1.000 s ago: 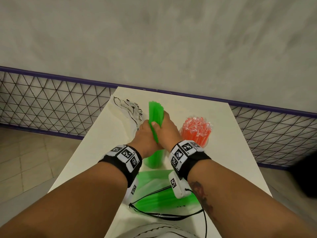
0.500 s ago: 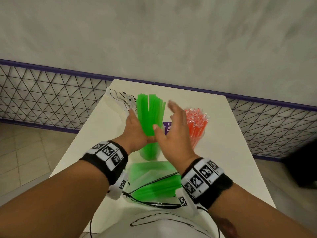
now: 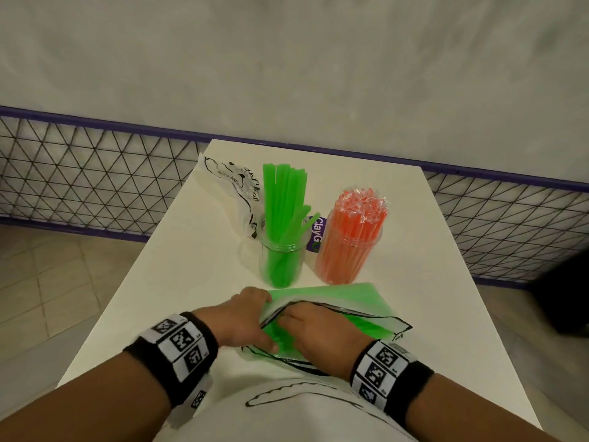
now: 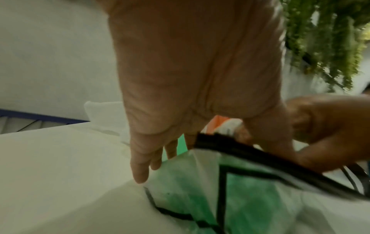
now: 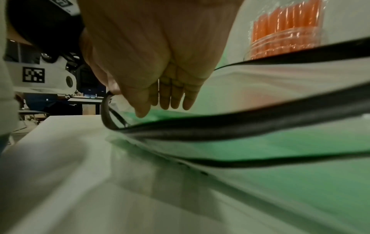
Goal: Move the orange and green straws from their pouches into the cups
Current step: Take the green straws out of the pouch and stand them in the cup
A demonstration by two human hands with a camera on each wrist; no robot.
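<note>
Dropped from the upright green straws (image 3: 280, 218) to the pouch (image 3: 360, 309) at the bench's (image 3: 178, 282) near edge; left hand (image 3: 245, 317) apparently pinching its rim, right hand (image 3: 318, 333) flat inside on straws lying crosswise.

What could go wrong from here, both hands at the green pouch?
1. The green straws lean and fan out well above their clear cup; a bump from the next bundle might tip it.
2. The right hand reaches into the pouch while the left hand holds its mouth; the floppy plastic could snag and scatter loose straws.
</note>
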